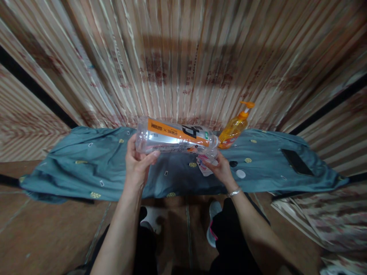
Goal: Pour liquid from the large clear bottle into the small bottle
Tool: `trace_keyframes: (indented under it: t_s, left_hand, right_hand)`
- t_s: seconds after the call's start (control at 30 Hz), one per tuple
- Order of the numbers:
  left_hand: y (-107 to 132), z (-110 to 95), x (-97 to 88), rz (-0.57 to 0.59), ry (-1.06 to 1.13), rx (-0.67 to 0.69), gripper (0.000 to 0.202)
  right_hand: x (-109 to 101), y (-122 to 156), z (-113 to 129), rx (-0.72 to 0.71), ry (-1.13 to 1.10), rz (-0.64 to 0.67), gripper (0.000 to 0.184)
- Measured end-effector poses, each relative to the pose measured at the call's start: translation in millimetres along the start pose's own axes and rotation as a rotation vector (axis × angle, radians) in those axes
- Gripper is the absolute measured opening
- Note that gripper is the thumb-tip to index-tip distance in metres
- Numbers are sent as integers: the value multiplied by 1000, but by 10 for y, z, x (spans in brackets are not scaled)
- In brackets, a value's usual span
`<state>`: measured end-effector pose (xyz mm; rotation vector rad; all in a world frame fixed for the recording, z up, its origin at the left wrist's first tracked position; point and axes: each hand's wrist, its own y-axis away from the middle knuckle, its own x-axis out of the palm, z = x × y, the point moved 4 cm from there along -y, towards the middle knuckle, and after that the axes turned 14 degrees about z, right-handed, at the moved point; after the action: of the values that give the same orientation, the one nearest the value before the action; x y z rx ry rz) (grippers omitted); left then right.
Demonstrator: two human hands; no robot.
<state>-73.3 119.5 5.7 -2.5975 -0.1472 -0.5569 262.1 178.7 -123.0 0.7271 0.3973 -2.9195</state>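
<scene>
A large clear plastic bottle (174, 135) with an orange and silver label lies nearly level above the cloth, its neck to the right. My left hand (137, 160) is closed around its base end, thumb on the near side. My right hand (219, 166) grips a small clear container (210, 154) just under the big bottle's neck. Pink and white print shows by that container; whether the openings touch I cannot tell. Close behind the neck stands an orange pump bottle (231, 131) of yellow liquid. To the right of my right hand lie a white cap (241, 174) and a small black cap-like piece (233, 163).
A teal patterned cloth (86, 164) covers the narrow table. A dark phone-like slab (296, 162) lies at its right end. Pleated curtains (183, 68) hang right behind, with black poles (329, 105) at the sides. My feet are on the tiled floor below.
</scene>
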Motion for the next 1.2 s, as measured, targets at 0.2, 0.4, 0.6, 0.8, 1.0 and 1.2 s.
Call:
trace_keyframes:
  t_s: [0.2, 0.4, 0.6, 0.8, 1.0, 1.2]
  left_hand:
    - [3, 6, -2, -28, 9, -17, 68]
    - [3, -1, -1, -8, 5, -19, 70]
    - [6, 17, -6, 1, -10, -2, 69]
    - [7, 3, -10, 24, -16, 3, 67]
    - [3, -14, -8, 43, -35, 1, 67]
    - [6, 2, -13, 24, -21, 1, 68]
  right_hand:
    - [-12, -3, 4, 4, 15, -8, 60]
    - [-13, -2, 20, -9, 23, -4, 58]
    - [-14, -2, 40, -14, 19, -10, 55]
    - [-7, -2, 9, -3, 4, -14, 59]
    - [7, -1, 1, 0, 1, -27, 59]
    - [0, -3, 12, -1, 6, -11, 57]
